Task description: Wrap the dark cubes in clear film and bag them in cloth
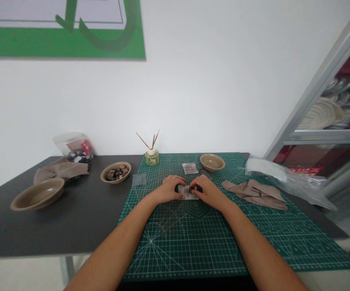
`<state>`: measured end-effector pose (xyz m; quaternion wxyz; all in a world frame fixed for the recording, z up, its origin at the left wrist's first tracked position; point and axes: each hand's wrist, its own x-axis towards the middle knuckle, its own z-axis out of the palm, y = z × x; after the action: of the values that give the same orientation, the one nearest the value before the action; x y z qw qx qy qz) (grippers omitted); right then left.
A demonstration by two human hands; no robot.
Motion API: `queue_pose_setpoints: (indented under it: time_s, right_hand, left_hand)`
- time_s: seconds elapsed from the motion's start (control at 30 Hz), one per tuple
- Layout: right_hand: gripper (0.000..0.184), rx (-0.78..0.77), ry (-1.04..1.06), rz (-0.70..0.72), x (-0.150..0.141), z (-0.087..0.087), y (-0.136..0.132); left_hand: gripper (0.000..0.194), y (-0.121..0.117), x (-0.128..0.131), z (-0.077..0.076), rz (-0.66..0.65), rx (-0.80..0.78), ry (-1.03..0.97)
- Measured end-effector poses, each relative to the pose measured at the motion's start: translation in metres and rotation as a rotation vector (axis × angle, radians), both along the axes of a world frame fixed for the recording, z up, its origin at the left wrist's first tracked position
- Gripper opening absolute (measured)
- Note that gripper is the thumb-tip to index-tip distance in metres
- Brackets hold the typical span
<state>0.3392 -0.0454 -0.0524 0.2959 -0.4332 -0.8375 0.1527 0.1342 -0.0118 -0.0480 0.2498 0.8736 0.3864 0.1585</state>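
Note:
On the green cutting mat (162, 250) lies a small whitish square sheet (189, 197) with dark smudges, between my two hands. My left hand (170, 189) curls at the sheet's left edge, thumb and fingers gripping it. From the other side, my right hand (206, 189) comes over the sheet with its fingertips pinched together; a small dark bit seems to be at the tips, too small to name. Just beyond is a second whitish square (190, 168) with dark marks. A dark flat piece (205, 173) lies behind my right hand, partly hidden by it.
An empty tan bowl (212, 162), a reed diffuser (152, 157) and a clear sachet (139, 179) are on the mat. Rightward lie a brown cloth (255, 194) and a plastic bag (286, 180). Leftward are a bowl of brown cubes (116, 173), another bowl (38, 195), a cloth (61, 170) and a jar (74, 146).

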Motion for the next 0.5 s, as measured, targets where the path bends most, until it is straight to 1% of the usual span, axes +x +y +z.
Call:
queue_pose_setpoints:
  time_s: [0.17, 0.33, 0.5]
  right_hand:
    - [0.015, 0.021, -0.009, 0.030, 0.0021, 0.0028, 0.0000]
    - [0.015, 0.043, -0.017, 0.013, 0.0056, 0.0021, 0.0003]
    - [0.013, 0.031, -0.016, -0.009, -0.0012, -0.0002, 0.0014]
  left_hand:
    - [0.041, 0.0004, -0.0010, -0.0007, 0.002, 0.002, 0.001]
    - [0.039, -0.0011, -0.0004, 0.0021, 0.006, -0.014, 0.005]
    - [0.041, -0.0017, 0.0007, 0.0038, 0.012, -0.022, 0.010]
